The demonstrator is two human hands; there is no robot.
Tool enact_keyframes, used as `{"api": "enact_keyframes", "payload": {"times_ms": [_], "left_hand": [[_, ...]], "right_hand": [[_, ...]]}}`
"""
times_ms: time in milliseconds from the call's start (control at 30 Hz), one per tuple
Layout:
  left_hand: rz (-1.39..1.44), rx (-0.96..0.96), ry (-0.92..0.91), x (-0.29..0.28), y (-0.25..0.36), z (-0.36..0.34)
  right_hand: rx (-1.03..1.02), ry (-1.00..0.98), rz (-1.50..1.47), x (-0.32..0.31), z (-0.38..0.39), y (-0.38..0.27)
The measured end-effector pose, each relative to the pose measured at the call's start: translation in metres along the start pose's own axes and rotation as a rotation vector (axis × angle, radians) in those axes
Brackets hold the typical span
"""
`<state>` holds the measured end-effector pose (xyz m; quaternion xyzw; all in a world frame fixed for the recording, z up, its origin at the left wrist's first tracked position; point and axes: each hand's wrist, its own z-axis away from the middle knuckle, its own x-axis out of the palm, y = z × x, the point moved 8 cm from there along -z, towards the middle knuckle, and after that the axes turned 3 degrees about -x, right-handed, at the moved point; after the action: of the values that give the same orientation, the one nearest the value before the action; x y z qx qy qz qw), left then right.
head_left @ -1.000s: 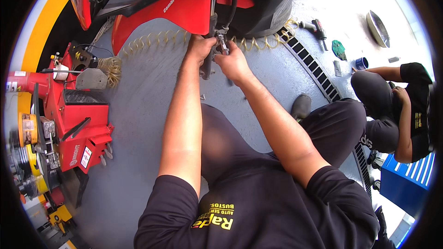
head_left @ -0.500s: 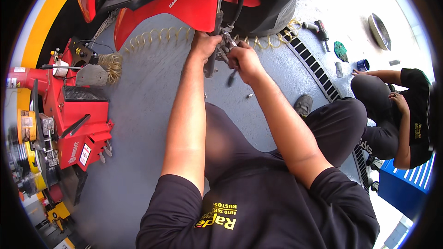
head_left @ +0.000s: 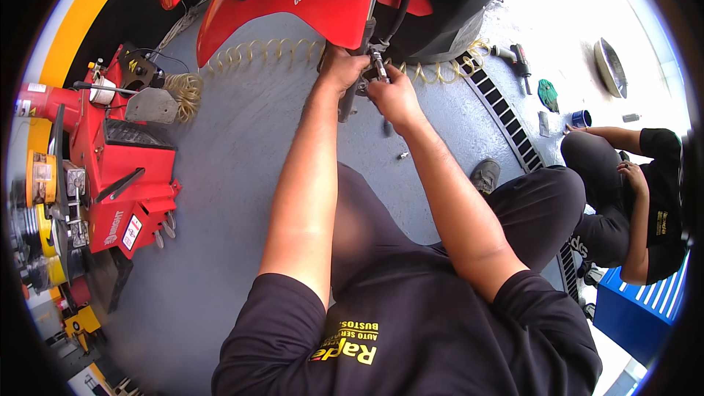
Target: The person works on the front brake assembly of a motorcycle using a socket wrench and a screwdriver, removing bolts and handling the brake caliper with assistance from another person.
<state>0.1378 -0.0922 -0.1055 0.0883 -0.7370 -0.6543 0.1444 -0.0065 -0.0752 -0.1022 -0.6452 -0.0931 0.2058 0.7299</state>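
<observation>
Ahead of me stands a motorcycle with a red front fender (head_left: pixel 293 11) and a slim metal fork leg (head_left: pixel 376 0). My left hand (head_left: pixel 343 72) is closed around the lower part of that fork leg, its fingers mostly hidden behind. Beside it, my right hand (head_left: pixel 394 94) grips a ratchet wrench with a silver socket (head_left: pixel 378 64), which points up at the fork's lower fittings. The wrench's dark handle end hangs blurred below the hand. Whatever the socket sits on is too small to make out.
A coiled yellowish air hose (head_left: pixel 257 51) runs behind my hands. A small metal part (head_left: pixel 402 155) lies on the grey floor (head_left: pixel 235 176). To the left stands a red machine (head_left: pixel 136 169); a drain grate (head_left: pixel 506 114), power tool (head_left: pixel 522 66) and crouching person (head_left: pixel 620 198) are at right.
The view has shifted, so the motorcycle and both hands appear farther right. My right hand has turned slightly with the wrench, showing more of the silver socket. My left hand keeps its hold.
</observation>
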Motion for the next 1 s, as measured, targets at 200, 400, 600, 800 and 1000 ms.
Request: {"api": "enact_keyframes", "payload": {"times_ms": [200, 400, 600, 800, 1000], "left_hand": [[0.042, -0.042, -0.043, 0.022, 0.008, -0.004], [0.008, 0.028, 0.077, -0.019, 0.002, 0.001], [-0.403, 0.246, 0.245, -0.037, 0.0, 0.007], [-0.458, -0.12, 0.221, -0.004, 0.009, 0.005], [-0.37, -0.258, 0.27, -0.008, -0.003, 0.015]], "right_hand": [[-0.186, 0.144, 0.401, -0.034, 0.0, -0.013], [-0.173, 0.06, 0.863, 0.009, 0.005, -0.04], [-0.018, -0.21, -0.298, 0.018, 0.0, 0.013], [-0.48, -0.092, 0.726, -0.008, -0.019, -0.02], [-0.36, -0.459, 0.394, -0.005, -0.028, 0.011]]}}
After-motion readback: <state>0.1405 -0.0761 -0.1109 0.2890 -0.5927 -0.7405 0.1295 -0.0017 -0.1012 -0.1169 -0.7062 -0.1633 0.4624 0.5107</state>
